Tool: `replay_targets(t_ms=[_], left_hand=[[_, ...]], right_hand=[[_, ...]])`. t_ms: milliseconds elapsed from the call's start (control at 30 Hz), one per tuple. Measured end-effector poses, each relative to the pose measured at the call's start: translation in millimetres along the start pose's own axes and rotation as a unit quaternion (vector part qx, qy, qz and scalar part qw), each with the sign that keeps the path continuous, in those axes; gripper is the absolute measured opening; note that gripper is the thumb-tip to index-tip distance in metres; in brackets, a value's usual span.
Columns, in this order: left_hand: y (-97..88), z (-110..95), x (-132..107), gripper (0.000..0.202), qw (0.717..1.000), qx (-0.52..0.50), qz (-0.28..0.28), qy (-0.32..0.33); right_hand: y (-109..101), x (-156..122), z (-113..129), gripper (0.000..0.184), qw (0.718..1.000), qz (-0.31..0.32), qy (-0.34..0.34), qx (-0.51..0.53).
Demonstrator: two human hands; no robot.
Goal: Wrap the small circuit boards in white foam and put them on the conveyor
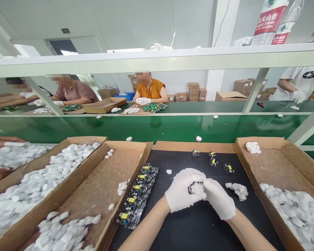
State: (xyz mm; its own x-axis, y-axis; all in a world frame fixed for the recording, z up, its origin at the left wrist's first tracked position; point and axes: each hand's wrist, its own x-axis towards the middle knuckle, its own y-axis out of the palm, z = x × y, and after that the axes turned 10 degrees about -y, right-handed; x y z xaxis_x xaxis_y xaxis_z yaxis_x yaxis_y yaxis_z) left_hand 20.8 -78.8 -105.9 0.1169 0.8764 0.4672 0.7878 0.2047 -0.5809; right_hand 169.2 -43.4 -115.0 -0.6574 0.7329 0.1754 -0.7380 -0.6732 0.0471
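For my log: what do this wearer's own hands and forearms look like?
The left hand and right hand each wear a plain white, close-fitting glove ending around the wrist. No markings are visible. Both forearms show no sleeves or watch.

My left hand (185, 191) curled in a grip, right hand (219, 199) touching its right side. Both gloved, bare forearms (149, 225) angled inward below them.

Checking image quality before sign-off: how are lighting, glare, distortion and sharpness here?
Head view throughout: bright, fairly even light; pale reflections on the glossy green belt; little visible texture in the white-gloved left hand and right hand; wide-angle stretch on the brown cardboard tray at right; held dark circuit board too small to read finely; three faces pixelated.
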Motion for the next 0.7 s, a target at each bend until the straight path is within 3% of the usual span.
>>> replay_targets(t_ms=[100,200,367,533,700], left_hand=[[0.5,3,1,0.023,0.999,0.019,-0.012,0.025],[-0.3,6,1,0.025,0.997,0.058,-0.025,0.048],[-2.7,10,-3,0.054,0.993,0.103,-0.029,0.049],[-1.2,10,-3,0.034,0.992,0.106,-0.052,0.047],[2.4,7,-3,0.033,0.994,0.099,-0.039,0.026]], right_hand=[[5,3,11,0.018,0.996,0.031,0.008,-0.081],[9,5,14,0.016,0.994,0.028,0.021,-0.105],[5,4,7,0.022,0.988,0.002,0.012,-0.153],[3,4,10,0.026,0.988,0.037,-0.019,-0.148],[6,5,13,0.037,0.983,0.006,0.014,-0.185]])
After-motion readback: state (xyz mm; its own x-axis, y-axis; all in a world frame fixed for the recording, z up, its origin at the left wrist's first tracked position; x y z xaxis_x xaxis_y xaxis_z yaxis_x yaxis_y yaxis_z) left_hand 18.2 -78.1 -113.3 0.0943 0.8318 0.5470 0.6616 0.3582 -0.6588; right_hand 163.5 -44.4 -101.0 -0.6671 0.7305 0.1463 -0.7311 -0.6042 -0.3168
